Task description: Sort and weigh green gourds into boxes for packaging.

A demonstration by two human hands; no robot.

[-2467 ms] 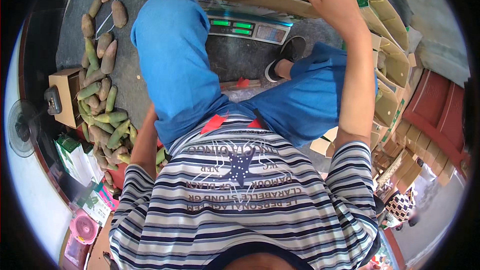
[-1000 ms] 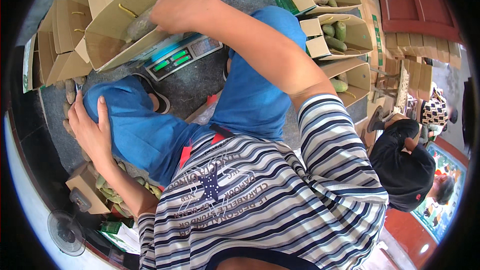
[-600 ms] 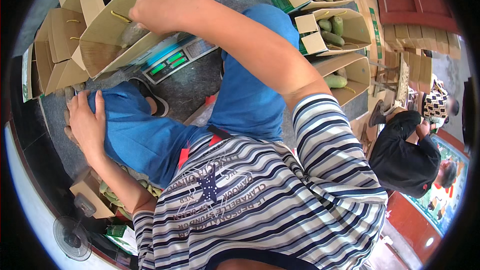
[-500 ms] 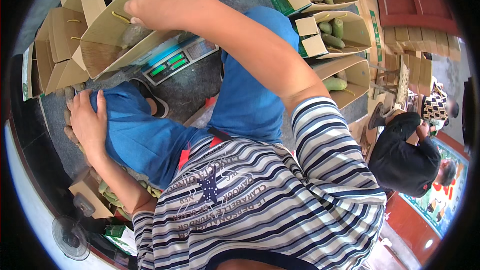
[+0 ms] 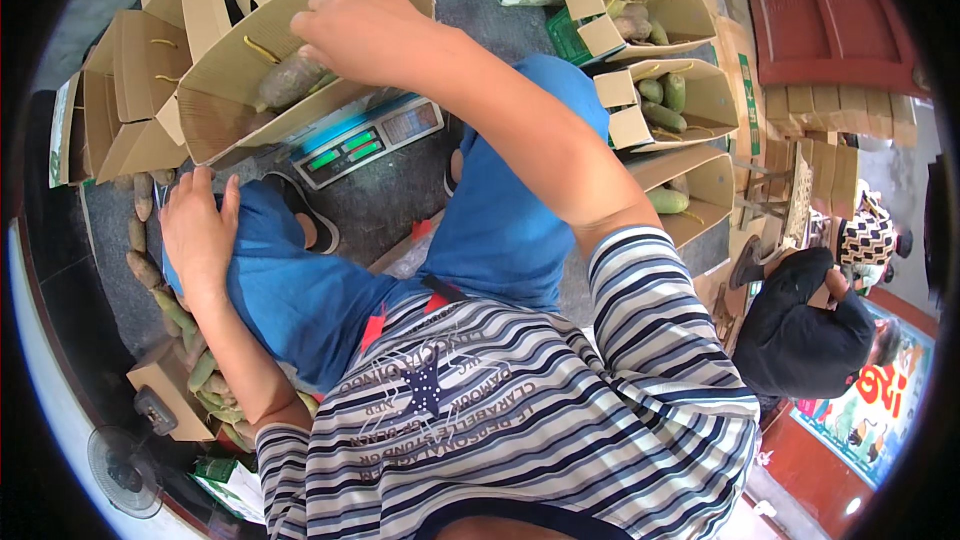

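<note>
My right hand [image 5: 365,30] curls over the upper wall of an open brown cardboard box [image 5: 230,115] that is tipped on a digital scale [image 5: 365,140]. One long brownish-green vegetable [image 5: 290,80] lies inside the box. My left hand [image 5: 200,230] rests flat on my blue-trousered left knee with its fingers spread and holds nothing. Just left of that hand, loose green and brown vegetables [image 5: 150,275] lie on the dark ground.
Empty open cartons [image 5: 130,90] stand at the upper left. Several cartons holding green produce [image 5: 690,100] line the upper right. A small fan [image 5: 125,455] and a small box sit at the lower left. Another person in black [image 5: 810,340] crouches at the right.
The view has swung left since the oldest frame. My left hand has come onto my knee and slid slightly up it. My right hand stays on the box on the scale.
</note>
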